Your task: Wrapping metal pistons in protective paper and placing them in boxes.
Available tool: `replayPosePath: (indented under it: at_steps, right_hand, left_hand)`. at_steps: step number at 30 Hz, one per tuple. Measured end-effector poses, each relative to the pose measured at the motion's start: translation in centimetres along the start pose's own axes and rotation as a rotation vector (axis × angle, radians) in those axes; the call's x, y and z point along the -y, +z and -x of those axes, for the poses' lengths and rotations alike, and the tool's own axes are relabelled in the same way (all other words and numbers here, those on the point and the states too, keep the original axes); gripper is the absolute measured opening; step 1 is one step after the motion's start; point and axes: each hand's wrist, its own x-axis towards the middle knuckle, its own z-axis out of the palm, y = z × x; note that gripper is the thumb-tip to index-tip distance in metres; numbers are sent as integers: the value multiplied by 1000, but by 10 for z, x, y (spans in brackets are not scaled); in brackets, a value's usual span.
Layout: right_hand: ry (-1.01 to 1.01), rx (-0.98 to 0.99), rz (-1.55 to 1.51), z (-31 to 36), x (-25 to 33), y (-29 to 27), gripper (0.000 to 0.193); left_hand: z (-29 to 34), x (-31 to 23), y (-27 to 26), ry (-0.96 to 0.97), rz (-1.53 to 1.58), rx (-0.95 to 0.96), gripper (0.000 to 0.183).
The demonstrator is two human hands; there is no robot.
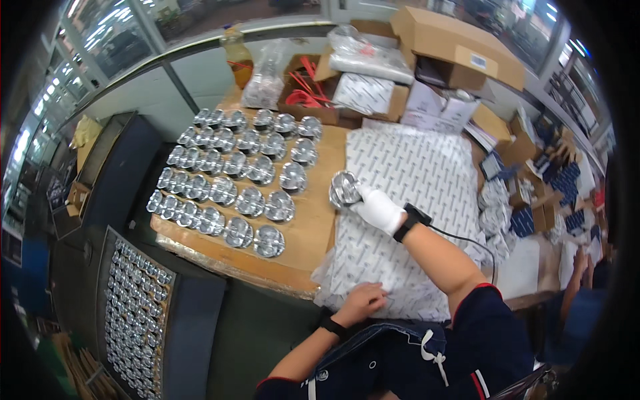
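Note:
In a white glove, my right hand (379, 209) is closed on a shiny metal piston (344, 189), held over the left edge of a stack of white printed wrapping sheets (407, 173). My bare left hand (362, 301) lies at the near edge of the stack, by crumpled clear plastic (333, 277); its fingers look loosely stretched and nothing shows in them. To the left, several rows of similar pistons (223, 191) stand on a brown cardboard-topped table (303, 233).
Lower left, a tray (137, 313) carries many more pistons. Behind the table are a box with red straps (307, 93), a bottle of yellowish liquid (235, 53) and a large open carton (453, 43). Wrapped pieces (495, 210) and boxes line the right, near another person's hands (581, 260).

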Motion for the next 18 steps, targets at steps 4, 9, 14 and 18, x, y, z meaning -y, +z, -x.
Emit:
replayPosePath:
  at_steps: [4,9,14,18]
  right_hand:
    - [13,183,197,110,-12,-53,19]
    - [194,187,182,217,-75,-59,17]
    - [440,26,384,227,-20,-80,58]
    - [128,-46,621,219,-35,-43,42]
  left_hand:
    - [3,-9,12,16,-206,-42,10]
    - [-21,-57,10,35,-414,-26,20]
    - [-28,-59,20,137,-584,71,14]
    - [-38,-71,27,171,-602,62,9]
